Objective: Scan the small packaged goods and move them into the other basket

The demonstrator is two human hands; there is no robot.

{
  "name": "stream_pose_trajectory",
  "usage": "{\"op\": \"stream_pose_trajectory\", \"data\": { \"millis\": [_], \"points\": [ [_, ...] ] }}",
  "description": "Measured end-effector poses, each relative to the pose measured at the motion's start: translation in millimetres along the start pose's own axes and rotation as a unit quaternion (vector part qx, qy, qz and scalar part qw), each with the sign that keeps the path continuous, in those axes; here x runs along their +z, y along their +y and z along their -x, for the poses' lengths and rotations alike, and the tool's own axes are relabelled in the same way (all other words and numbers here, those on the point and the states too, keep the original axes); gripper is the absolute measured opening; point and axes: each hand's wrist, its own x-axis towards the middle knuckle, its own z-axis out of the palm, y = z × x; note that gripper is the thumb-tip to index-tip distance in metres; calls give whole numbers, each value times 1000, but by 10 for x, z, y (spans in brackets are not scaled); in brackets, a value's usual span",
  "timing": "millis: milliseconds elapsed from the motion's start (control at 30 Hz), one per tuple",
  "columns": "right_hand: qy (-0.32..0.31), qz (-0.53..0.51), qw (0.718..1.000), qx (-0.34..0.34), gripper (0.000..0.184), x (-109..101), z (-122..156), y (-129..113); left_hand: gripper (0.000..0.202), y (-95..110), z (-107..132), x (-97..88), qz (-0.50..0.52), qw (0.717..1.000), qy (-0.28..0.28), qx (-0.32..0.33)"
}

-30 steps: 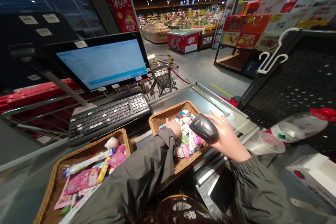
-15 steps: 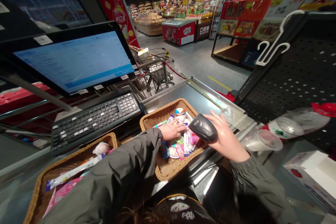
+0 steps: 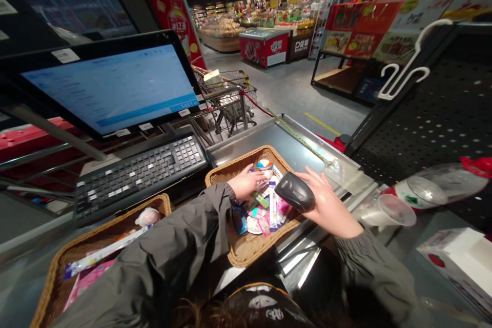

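While the right hand [image 3: 326, 204] grips the black scanner [image 3: 294, 192] over the near-right rim of the wicker basket [image 3: 246, 249], the left hand [image 3: 248, 183] reaches in from the basket's left side, fingers loosely curled onto the small packets [image 3: 265, 210] inside, holding none that I can tell; the scanner's long axis points leftward toward those packets, just beside the left hand, which is the nearer to them.

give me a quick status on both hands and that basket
Right hand grips the black scanner, aimed over the wicker basket. Left hand down among the small packets inside. Nothing between scanner and packets.
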Motion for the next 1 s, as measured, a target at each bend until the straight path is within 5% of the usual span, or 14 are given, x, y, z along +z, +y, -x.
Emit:
{"op": "stream_pose_trajectory", "data": {
  "millis": [233, 500, 767, 1000],
  "points": [
    [-17, 9, 1000, -20, 51, 87, -187, -170, 11, 59, 448, -617, 45, 985, 88, -139],
    [1, 17, 994, -104, 52, 137, -280, -656, 6, 479, 1263, -1074, 0, 946, 210, -247],
    [8, 35, 974, -224, 49, 158, -335, -1485, 5, 996, 2357, -1271, -89, 891, 257, -364],
    [-51, 22, 945, -321, 47, 409, -411, -2211, 3, 1442, 3158, -1134, -106, 860, 248, -434]
  ]
}}
